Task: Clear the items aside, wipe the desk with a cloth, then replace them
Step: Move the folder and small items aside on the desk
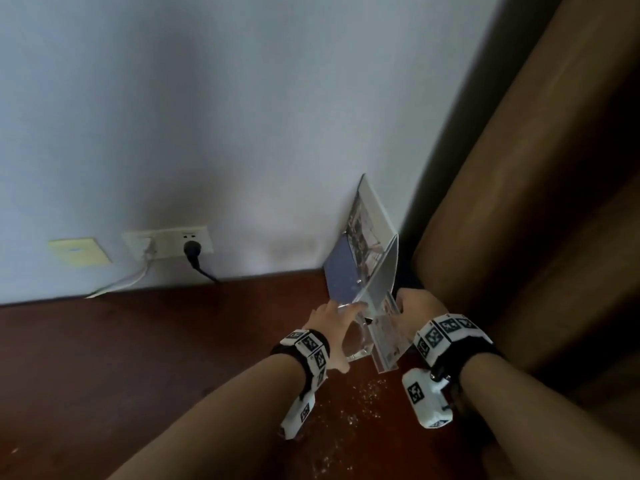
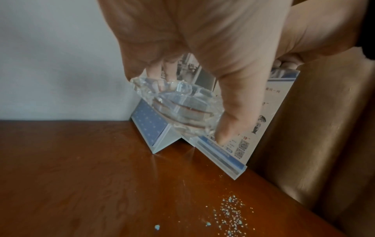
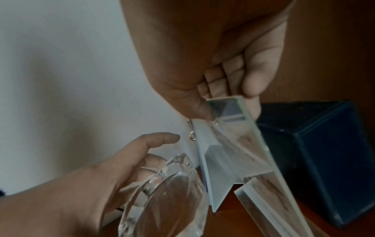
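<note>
- Left hand (image 2: pixel 202 48) clasping one clear glass ashtray (image 2: pixel 178 109), tilted, lifted off the table (image 1: pixel 138 358), nothing visible inside.
- Right hand (image 3: pixel 213 64) pinching top edge of one acrylic sign holder (image 3: pixel 253 152), base on table.
- One desk calendar (image 1: pixel 360 251) at back right corner, against wall (image 1: pixel 242 116), touching sign holder.
- Dark box (image 3: pixel 324 160) behind holder.
- Scattered granules (image 2: pixel 231 213) near table's right edge; broad bare wood leftward.
- Curtain (image 1: pixel 536 202) flanking right edge.
</note>
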`<state>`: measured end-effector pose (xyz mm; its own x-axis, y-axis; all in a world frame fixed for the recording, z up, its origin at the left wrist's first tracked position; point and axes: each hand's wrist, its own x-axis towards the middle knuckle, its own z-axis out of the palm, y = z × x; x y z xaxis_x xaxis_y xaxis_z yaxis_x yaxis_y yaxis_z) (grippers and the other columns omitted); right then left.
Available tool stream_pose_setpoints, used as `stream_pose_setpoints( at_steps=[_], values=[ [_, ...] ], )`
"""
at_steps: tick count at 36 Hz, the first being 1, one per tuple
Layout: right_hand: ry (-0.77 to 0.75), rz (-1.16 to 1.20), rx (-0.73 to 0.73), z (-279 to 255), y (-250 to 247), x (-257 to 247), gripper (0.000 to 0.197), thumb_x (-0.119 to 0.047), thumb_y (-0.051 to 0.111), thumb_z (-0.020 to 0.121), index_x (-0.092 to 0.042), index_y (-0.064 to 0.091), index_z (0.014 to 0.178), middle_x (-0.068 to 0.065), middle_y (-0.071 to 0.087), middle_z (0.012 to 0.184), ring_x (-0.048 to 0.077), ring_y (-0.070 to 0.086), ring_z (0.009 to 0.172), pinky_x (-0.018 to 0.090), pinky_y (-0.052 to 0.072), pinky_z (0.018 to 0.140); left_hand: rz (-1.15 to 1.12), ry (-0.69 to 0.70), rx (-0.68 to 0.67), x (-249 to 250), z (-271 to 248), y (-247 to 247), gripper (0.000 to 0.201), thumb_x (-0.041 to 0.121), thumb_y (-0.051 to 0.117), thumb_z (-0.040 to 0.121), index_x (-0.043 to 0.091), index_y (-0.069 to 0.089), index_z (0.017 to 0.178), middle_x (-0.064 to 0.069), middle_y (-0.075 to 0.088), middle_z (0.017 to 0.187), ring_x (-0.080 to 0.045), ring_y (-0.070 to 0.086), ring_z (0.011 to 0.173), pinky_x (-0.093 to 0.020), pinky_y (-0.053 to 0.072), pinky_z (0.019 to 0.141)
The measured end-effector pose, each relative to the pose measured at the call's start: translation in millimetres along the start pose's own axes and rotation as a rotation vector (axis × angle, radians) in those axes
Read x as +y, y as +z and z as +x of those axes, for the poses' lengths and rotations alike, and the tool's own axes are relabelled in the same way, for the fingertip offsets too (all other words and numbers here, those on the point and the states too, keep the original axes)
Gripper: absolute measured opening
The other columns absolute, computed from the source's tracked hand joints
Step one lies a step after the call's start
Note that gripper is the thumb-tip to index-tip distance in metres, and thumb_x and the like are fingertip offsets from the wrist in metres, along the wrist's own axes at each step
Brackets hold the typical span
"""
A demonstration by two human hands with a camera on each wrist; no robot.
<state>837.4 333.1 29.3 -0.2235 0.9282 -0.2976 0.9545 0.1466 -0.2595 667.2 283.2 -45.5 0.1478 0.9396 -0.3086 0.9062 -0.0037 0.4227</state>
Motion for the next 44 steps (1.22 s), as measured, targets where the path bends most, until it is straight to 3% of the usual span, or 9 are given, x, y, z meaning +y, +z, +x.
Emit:
stream_pose_setpoints(
  at_steps=[2, 7, 14, 19, 27, 33, 36, 40, 44],
  values=[
    [0.015, -0.011, 0.016, 3, 2, 12, 0.025, -0.042, 0.060, 0.085, -0.024, 0.047, 0.071, -0.001, 0.056, 0.078, 0.017, 0.058, 0.071, 0.024, 0.035, 0.048, 0.017, 0.009, -0.017, 9, 5, 1, 0.120, 0.024, 0.094, 0.058, 0.046, 0.017, 0.147, -0.004, 0.034, 0.143, -0.030, 0.036, 0.133, -0.047, 0.041, 0.108],
    [0.016, 0.001, 0.017, 17, 5, 35, 0.023, -0.039, 0.059, 0.086, -0.017, 0.052, 0.081, 0.002, 0.058, 0.082, 0.017, 0.059, 0.071, 0.024, 0.036, 0.048, 0.032, 0.001, -0.041, 21, 17, 4, 0.122, 0.025, 0.094, 0.057, 0.047, 0.014, 0.147, -0.003, 0.032, 0.146, -0.032, 0.036, 0.134, -0.050, 0.043, 0.107],
    [-0.008, -0.047, -0.017, 34, 8, 38, 0.030, -0.038, 0.066, 0.083, -0.019, 0.044, 0.077, 0.004, 0.059, 0.091, 0.018, 0.057, 0.078, 0.026, 0.042, 0.063, 0.072, -0.015, -0.055, 25, 27, 7, 0.121, 0.023, 0.093, 0.058, 0.047, 0.014, 0.147, -0.005, 0.029, 0.149, -0.033, 0.033, 0.136, -0.050, 0.039, 0.110],
    [-0.027, -0.063, -0.008, 46, 15, 38, 0.026, -0.033, 0.062, 0.085, -0.020, 0.041, 0.075, 0.007, 0.061, 0.098, 0.022, 0.060, 0.081, 0.027, 0.045, 0.064, 0.063, -0.042, -0.052, 17, 30, 10, 0.121, 0.023, 0.093, 0.058, 0.049, 0.014, 0.145, -0.003, 0.030, 0.148, -0.031, 0.033, 0.136, -0.048, 0.040, 0.109],
    [0.000, -0.121, -0.019, 63, 28, 37, 0.021, -0.026, 0.054, 0.091, -0.007, 0.055, 0.101, 0.010, 0.061, 0.108, 0.025, 0.062, 0.092, 0.026, 0.040, 0.066, 0.056, -0.044, -0.049, 9, 35, 18, 0.120, 0.027, 0.092, 0.060, 0.047, 0.012, 0.148, -0.002, 0.028, 0.150, -0.029, 0.033, 0.136, -0.047, 0.041, 0.109],
    [0.002, -0.135, -0.064, 69, 33, 34, 0.023, -0.024, 0.057, 0.091, -0.007, 0.058, 0.107, 0.009, 0.060, 0.110, 0.024, 0.061, 0.097, 0.026, 0.041, 0.068, 0.035, -0.056, -0.060, 4, 37, 27, 0.118, 0.026, 0.091, 0.061, 0.047, 0.013, 0.147, -0.001, 0.028, 0.148, -0.028, 0.033, 0.136, -0.046, 0.041, 0.109],
    [-0.010, -0.138, -0.063, 68, 33, 35, 0.025, -0.027, 0.060, 0.089, -0.007, 0.057, 0.103, 0.010, 0.061, 0.107, 0.024, 0.061, 0.093, 0.025, 0.040, 0.066, 0.014, -0.065, -0.065, 2, 39, 32, 0.117, 0.026, 0.091, 0.061, 0.047, 0.014, 0.147, 0.001, 0.028, 0.147, -0.027, 0.032, 0.136, -0.046, 0.043, 0.108],
    [-0.027, -0.120, -0.013, 70, 34, 40, 0.021, -0.023, 0.055, 0.089, -0.013, 0.042, 0.077, 0.012, 0.062, 0.103, 0.022, 0.055, 0.079, 0.027, 0.039, 0.063, -0.007, -0.066, -0.068, 4, 42, 38, 0.116, 0.025, 0.091, 0.061, 0.047, 0.015, 0.147, 0.001, 0.027, 0.149, -0.025, 0.031, 0.138, -0.046, 0.043, 0.108],
    [-0.038, -0.105, 0.023, 70, 33, 42, 0.011, -0.016, 0.053, 0.090, -0.007, 0.049, 0.094, 0.014, 0.063, 0.104, 0.027, 0.062, 0.089, 0.028, 0.039, 0.063, -0.006, -0.047, -0.071, 5, 45, 43, 0.116, 0.025, 0.090, 0.061, 0.046, 0.015, 0.147, 0.000, 0.025, 0.151, -0.026, 0.030, 0.139, -0.046, 0.042, 0.109]
  ],
)
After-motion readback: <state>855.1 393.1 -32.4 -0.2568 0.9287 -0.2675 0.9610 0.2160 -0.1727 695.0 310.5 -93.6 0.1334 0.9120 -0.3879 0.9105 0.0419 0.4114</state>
